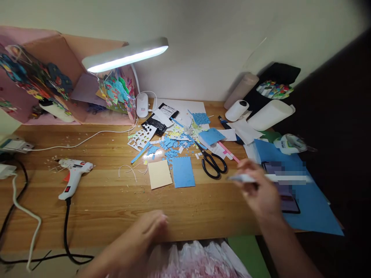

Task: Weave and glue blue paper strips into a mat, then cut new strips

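Observation:
My right hand point(262, 193), blurred by motion, is closed around a white pen point(246, 178) over the right side of the desk. The pen lies nearly level, its tip pointing left. Beneath and beside that hand is a dark-framed phone point(286, 202) on a large blue sheet point(315, 208). At the desk's front edge is my left hand point(147, 227), its fingers smeared and mostly hidden. Beyond it, a cream paper piece point(160, 174) and a blue paper piece point(183, 172) lie side by side. Black-handled scissors point(213, 164) rest to their right.
A glue gun point(74, 173) lies at left with its cord trailing off the desk. Paper scraps point(174, 143) cover the middle under a lit lamp point(127, 56). A pink stick point(228, 151), a tape dispenser point(290, 143) and a white roll point(271, 115) are at right.

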`<state>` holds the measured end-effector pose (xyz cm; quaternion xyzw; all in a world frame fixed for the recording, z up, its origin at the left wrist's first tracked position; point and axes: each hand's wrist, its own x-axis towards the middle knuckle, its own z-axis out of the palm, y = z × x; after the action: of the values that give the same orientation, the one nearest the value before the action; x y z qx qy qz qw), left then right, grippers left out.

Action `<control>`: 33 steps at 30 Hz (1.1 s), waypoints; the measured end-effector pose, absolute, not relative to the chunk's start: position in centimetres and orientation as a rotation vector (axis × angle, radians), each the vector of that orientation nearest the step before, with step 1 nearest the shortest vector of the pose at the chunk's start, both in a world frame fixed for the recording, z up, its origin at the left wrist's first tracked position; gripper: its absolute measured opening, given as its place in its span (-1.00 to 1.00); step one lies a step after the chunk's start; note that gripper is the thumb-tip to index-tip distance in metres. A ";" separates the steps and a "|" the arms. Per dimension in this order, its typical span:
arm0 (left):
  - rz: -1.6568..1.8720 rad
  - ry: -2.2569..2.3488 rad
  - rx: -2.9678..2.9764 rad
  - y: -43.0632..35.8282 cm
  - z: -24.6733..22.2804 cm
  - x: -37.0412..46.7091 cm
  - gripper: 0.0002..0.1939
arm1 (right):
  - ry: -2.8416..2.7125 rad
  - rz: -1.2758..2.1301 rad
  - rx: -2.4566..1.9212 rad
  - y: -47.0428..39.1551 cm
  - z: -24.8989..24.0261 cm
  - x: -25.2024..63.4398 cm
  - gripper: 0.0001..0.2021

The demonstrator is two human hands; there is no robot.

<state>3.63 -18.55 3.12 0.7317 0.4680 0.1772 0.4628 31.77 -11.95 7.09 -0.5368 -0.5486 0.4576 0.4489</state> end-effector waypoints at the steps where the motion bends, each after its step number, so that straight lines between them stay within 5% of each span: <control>1: 0.462 1.288 1.753 -18.2 2.8 2.4 -0.71 | -1.192 1.025 -1.380 -11.4 6.6 32.7 -0.87; 5: 0.452 1.778 1.965 -13.6 1.4 -1.0 -0.71 | -1.366 1.103 -1.508 -9.7 3.2 33.2 -0.81; 11: 0.518 2.158 2.265 -7.6 0.7 -0.1 -0.70 | -1.983 0.765 -1.363 -8.4 -0.4 31.9 -0.77; 17: 0.534 1.704 2.337 -7.1 0.4 2.2 -0.68 | -2.209 0.450 -1.253 -8.2 -0.4 32.0 -0.76; 33: 0.598 1.470 1.737 -3.3 0.7 4.4 -0.80 | -2.530 0.698 -1.065 -6.4 0.6 28.3 -0.74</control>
<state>4.44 -3.31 0.74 0.6816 0.5769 0.2346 0.3841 28.26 -6.42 0.59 -0.3716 -0.8825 0.2436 0.1540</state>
